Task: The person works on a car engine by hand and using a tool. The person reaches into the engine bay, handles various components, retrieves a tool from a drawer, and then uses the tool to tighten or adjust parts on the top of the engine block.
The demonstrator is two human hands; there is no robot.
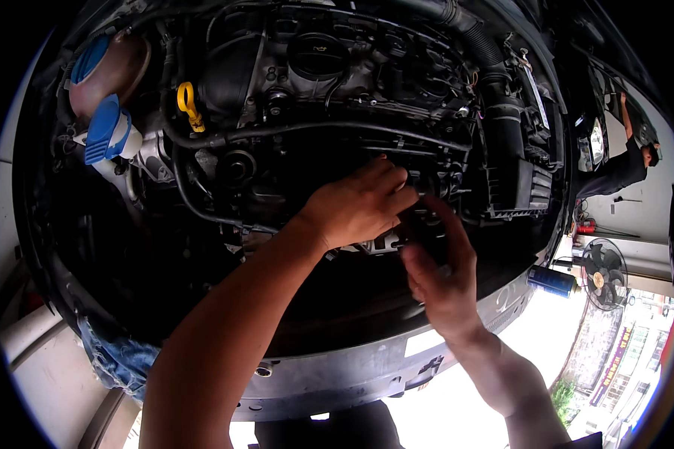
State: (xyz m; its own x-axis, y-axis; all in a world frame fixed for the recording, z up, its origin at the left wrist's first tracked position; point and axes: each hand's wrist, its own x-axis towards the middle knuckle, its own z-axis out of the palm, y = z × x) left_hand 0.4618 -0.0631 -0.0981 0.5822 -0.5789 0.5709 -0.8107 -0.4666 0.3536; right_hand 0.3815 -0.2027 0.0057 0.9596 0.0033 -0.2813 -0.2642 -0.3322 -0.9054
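My left hand [363, 203] reaches over the front of a car engine [367, 105], its fingers curled tightly together. Whatever those fingers grip, if anything, is hidden behind the knuckles. Just right of it is my right hand [445, 273], thumb and forefinger apart and curved toward the left hand's fingertips. A small pale spot shows near its palm, too small to name. Behind both hands a black hose [337, 127] crosses the engine. The round black oil cap [318, 56] and the yellow dipstick handle [187, 101] stand farther back.
Blue-capped reservoirs [108, 131] stand at the left. A ribbed intake duct [483, 45] and black airbox [520, 187] are at the right. A metal crossbeam [314, 378] runs along the front, with a blue rag [116, 355], a dark spray can [552, 281] and a fan [605, 273] nearby. Another person [625, 161] is far right.
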